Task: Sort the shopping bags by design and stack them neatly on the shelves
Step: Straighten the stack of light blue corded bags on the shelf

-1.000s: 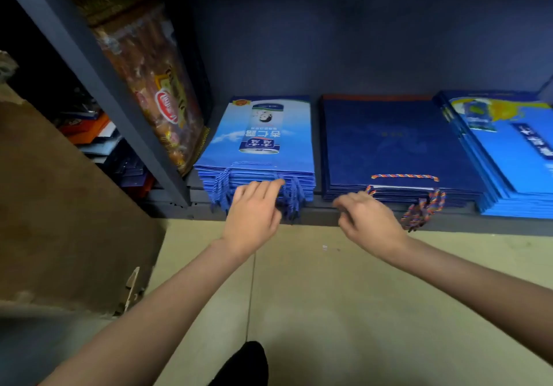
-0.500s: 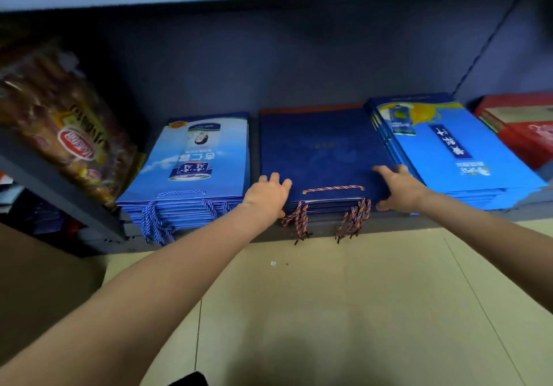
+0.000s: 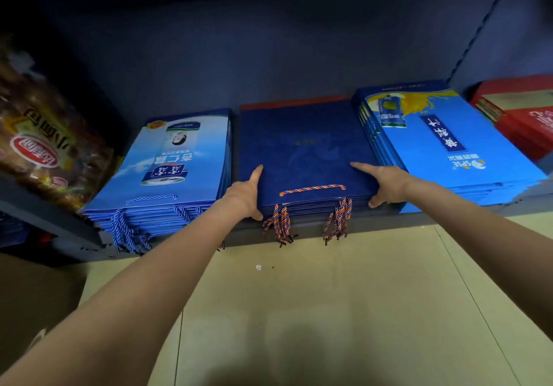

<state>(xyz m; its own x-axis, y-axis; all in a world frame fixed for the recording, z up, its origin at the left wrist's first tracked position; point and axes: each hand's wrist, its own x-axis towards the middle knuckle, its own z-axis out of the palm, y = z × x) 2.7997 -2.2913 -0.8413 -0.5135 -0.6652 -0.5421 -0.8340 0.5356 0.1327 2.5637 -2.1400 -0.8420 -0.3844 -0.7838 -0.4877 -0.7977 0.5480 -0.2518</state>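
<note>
Pale beige floor tiles (image 3: 314,311) with thin grout lines fill the near ground, a small white speck lying on them at about 12 o'clock from the dark shadow at the bottom edge. Beyond, a dark grey-blue metal shelf (image 3: 374,224) runs across, its back panel matte and shadowed. The left hand (image 3: 245,197) holds the left front corner of the navy bag stack (image 3: 302,152), index finger straight along the top, thumb tucked under the front edge; the right hand (image 3: 386,183) holds the right front corner likewise, index finger laid on top, thumb at the front. The stack sits mid-shelf, flat and square, paper with a faint tonal pattern, and twisted multicoloured cord handles (image 3: 279,227) hang over the shelf lip. At its 9 o'clock, just beside it, lies a sky-blue bag stack (image 3: 176,164) printed with a can, blue-white cords dangling. At 3 o'clock lies a bright blue bag stack (image 3: 449,149) with a yellow splash print, its edge touching the navy one. Further right are red boxes (image 3: 520,122); far left, a glossy snack package (image 3: 39,146) leans on the neighbouring shelf.
</note>
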